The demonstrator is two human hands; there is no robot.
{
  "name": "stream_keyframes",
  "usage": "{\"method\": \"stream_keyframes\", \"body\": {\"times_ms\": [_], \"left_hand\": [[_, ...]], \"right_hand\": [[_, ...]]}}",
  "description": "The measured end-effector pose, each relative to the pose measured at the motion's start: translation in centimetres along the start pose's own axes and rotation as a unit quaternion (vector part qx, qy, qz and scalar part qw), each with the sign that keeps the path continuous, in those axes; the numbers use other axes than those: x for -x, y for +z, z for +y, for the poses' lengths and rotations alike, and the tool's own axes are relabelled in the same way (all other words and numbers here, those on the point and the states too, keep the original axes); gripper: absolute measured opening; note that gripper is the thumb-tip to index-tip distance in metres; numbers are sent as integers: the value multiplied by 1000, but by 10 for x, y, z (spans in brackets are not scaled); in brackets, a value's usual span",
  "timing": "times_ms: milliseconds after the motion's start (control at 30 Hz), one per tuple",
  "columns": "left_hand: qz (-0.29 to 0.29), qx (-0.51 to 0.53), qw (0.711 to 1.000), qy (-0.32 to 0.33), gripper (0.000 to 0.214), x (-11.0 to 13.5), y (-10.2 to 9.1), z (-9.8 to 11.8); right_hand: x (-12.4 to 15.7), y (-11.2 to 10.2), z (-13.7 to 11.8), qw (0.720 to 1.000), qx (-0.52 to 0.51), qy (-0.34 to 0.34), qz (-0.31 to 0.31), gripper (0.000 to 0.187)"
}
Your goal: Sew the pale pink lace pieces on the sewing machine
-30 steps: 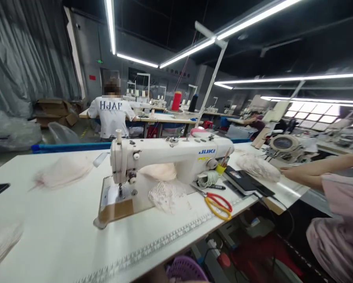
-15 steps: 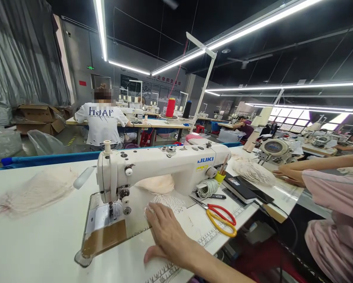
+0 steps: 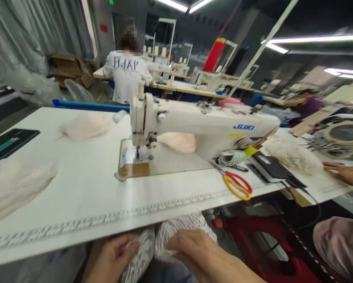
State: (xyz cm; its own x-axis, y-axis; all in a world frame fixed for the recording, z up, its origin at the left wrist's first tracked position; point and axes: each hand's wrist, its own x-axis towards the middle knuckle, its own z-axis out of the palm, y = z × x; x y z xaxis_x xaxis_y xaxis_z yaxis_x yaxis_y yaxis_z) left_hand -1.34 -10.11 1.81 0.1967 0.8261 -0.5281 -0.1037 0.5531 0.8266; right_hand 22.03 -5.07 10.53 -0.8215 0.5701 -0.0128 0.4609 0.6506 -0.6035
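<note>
Below the table's front edge, over my lap, lies a bundle of white cords (image 3: 188, 226), blurred by motion. My right hand (image 3: 198, 249) is closed over its near side with bent fingers. To the left, my left hand (image 3: 117, 253) is also closed, thumb against fingers, at another part of the cords (image 3: 142, 251); its fingertips are partly hidden. Beyond both hands stands a white JUKI sewing machine (image 3: 176, 118) on the table (image 3: 84, 188). A pale peach fabric piece (image 3: 180, 142) rests behind its needle area, under the arm.
Scissors (image 3: 237, 184) with red and yellow handles lie right of the machine, near a coil of cord (image 3: 231, 158) and a black box (image 3: 267, 165). Pale fabric piles (image 3: 87, 125) and a dark flat case (image 3: 11, 143) occupy the left. A co-worker's arm (image 3: 346, 173) reaches in at right.
My right hand has left the machine bed and come down to my lap; the white stringy piece there is gone. My left hand has come into view. The view has tipped down and left.
</note>
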Motion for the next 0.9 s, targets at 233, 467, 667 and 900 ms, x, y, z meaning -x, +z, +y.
{"method": "stream_keyframes", "body": {"times_ms": [233,467,667,900], "left_hand": [[-8,-9,1000,5,59,22,23,15],[-53,58,997,-13,61,41,25,17],[-105,28,994,26,54,36,19,2],[-121,38,992,5,55,33,10,-2]], "right_hand": [[-15,21,-18,984,-179,-9,-24,16],[-34,66,-5,999,12,-1,52,25],[-31,72,4,998,11,-11,63,37],[-23,63,3,998,-61,15,14,13]]}}
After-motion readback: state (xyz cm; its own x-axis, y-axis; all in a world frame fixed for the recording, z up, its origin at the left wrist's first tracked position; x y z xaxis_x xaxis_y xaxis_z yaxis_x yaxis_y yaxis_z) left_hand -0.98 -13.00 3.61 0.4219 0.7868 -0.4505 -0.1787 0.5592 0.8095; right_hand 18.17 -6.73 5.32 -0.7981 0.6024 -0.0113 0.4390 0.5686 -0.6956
